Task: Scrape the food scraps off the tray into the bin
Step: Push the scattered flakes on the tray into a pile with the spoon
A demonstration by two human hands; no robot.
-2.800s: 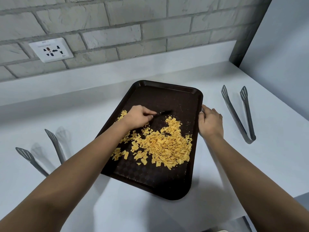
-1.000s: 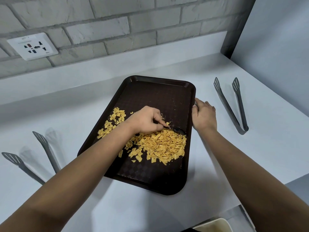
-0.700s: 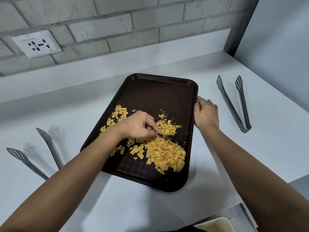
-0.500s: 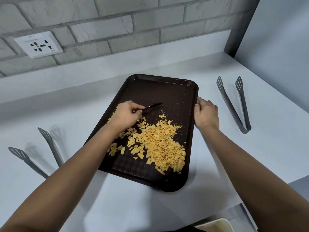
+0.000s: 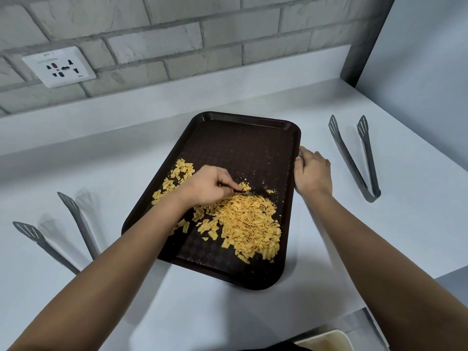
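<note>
Tray [image 5: 235, 145]: dark brown, flat on white counter [image 5: 329, 249].
Scraps [image 5: 249, 224]: yellow flakes heaped at tray's near right.
Left hand [image 5: 209, 186]: pinches dark utensil [image 5: 249, 192], blurred.
Right hand [image 5: 312, 173]: grips tray's right rim.
Bin [image 5: 326, 340]: below counter edge.

Left hand [image 5: 207, 186] with scraper, back down from tray's middle onto scraps [image 5: 248, 221].

the dark utensil [image 5: 249, 192] in the left hand [image 5: 206, 187] is blurred and mostly hidden by the curled fingers, so its kind cannot be told. the left forearm covers part of the food scraps [image 5: 243, 221] and the tray [image 5: 243, 138]. the bin [image 5: 326, 341] is cut off by the bottom edge, only a pale rim showing. the left tongs [image 5: 45, 239] are possibly doubled by blur or shadow. the socket's [image 5: 59, 67] print is too small to read.
</note>
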